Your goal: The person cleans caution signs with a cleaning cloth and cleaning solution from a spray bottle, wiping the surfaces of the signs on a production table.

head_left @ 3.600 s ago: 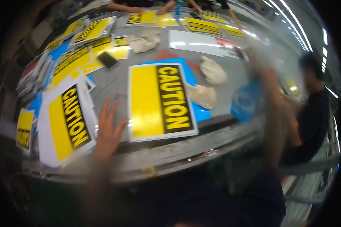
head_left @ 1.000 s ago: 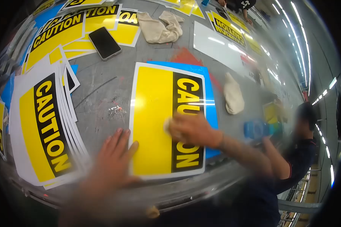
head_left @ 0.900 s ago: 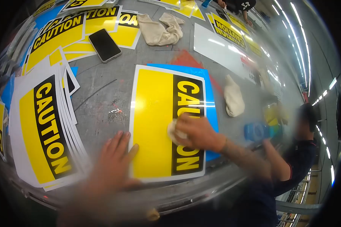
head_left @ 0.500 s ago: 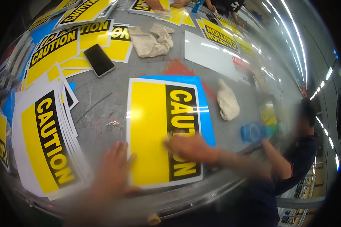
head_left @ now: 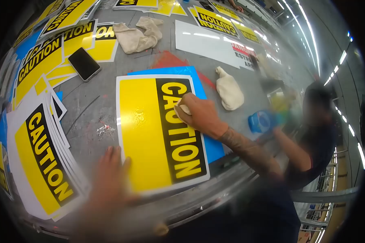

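A yellow and black CAUTION sign (head_left: 144, 133) lies on a blue sheet (head_left: 213, 148) in front of me. My right hand (head_left: 200, 115) is closed round a small wad of cream cloth (head_left: 184, 109), pressed on the black band over the letters. A wet-looking patch shows on the yellow left of it. My left hand (head_left: 109, 174) lies with fingers stretched out at the sign's lower left edge; its lower part is blurred. Left of that hand is a stack of CAUTION signs (head_left: 40, 162).
A phone (head_left: 84, 64) and a crumpled cloth (head_left: 140, 35) lie farther back, with more CAUTION signs (head_left: 40, 60) at the left. Another cloth (head_left: 230, 89) lies to the right. A co-worker (head_left: 312, 137) at the right holds a blue bottle (head_left: 260, 121). A white sheet (head_left: 202, 42) lies behind.
My right hand has moved up along the black band, from the lower letters toward the top ones. The view has shifted, so the table contents sit farther left and higher.
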Action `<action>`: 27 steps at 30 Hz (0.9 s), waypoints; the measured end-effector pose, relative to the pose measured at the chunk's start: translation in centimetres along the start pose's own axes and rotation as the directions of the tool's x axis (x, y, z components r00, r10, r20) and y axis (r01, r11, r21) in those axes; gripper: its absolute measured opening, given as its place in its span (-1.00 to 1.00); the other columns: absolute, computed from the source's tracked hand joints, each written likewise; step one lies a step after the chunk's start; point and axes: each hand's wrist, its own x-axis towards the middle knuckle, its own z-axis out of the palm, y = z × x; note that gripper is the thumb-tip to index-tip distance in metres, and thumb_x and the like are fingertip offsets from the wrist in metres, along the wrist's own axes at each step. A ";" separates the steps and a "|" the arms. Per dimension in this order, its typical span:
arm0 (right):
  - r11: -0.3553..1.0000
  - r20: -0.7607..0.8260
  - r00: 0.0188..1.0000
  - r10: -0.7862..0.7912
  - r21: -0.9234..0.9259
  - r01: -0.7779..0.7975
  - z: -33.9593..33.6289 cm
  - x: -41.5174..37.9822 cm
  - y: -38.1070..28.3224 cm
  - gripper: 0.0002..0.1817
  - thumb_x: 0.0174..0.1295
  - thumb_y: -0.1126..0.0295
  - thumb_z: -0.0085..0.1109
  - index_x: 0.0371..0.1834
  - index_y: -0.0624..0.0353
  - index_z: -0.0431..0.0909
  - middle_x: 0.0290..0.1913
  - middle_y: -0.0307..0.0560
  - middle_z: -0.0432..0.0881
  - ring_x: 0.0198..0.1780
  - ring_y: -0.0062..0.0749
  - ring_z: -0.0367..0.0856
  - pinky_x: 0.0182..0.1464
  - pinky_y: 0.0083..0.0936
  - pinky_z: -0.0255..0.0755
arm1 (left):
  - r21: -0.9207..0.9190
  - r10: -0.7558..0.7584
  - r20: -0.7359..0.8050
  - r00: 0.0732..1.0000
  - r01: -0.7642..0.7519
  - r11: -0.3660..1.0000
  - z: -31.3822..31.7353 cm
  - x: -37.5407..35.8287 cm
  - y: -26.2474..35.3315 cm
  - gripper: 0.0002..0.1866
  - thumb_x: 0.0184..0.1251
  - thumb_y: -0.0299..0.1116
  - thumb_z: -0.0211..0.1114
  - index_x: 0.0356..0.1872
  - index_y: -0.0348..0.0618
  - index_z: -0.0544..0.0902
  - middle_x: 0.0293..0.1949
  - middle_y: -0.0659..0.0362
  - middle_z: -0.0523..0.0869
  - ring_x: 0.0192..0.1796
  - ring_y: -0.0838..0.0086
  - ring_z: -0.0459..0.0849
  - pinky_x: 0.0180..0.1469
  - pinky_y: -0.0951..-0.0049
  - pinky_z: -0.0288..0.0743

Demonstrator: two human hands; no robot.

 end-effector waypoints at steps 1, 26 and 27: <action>0.999 0.076 0.996 0.036 0.011 -0.037 -0.1 -1.2 -1.4 -0.75 0.51 0.14 0.38 -0.05 0.03 0.59 -0.19 -0.08 0.76 -0.29 -0.15 0.84 -0.34 -0.23 0.63 | -0.002 0.017 -0.005 1.000 -0.017 1.000 0.3 -0.1 -0.2 0.18 0.01 0.16 0.78 0.63 -0.22 0.45 0.76 -0.29 0.15 0.83 -0.29 -0.03 0.77 -0.34 -0.02; 0.851 0.122 0.874 -0.470 0.325 0.413 -0.1 -10.2 -11.4 -0.74 0.34 0.29 0.46 -0.06 0.01 0.55 -0.13 -0.27 0.69 -0.29 -0.51 0.77 -0.56 -0.49 0.46 | -0.054 0.041 0.010 0.999 -0.040 0.998 0.2 -0.8 -1.7 0.32 0.00 0.20 0.75 0.76 -0.12 0.26 0.82 -0.15 0.10 0.87 -0.19 -0.21 0.80 -0.36 -0.24; 0.806 0.133 0.824 -0.550 0.343 0.483 0.2 -9.3 -12.4 -0.76 0.40 0.26 0.39 -0.01 0.02 0.54 -0.13 -0.23 0.65 -0.29 -0.49 0.77 -0.58 -0.48 0.47 | -0.071 0.025 -0.002 1.000 -0.026 0.997 0.1 -0.6 -1.6 0.33 0.00 0.20 0.75 0.77 -0.13 0.24 0.82 -0.15 0.11 0.87 -0.18 -0.21 0.80 -0.35 -0.24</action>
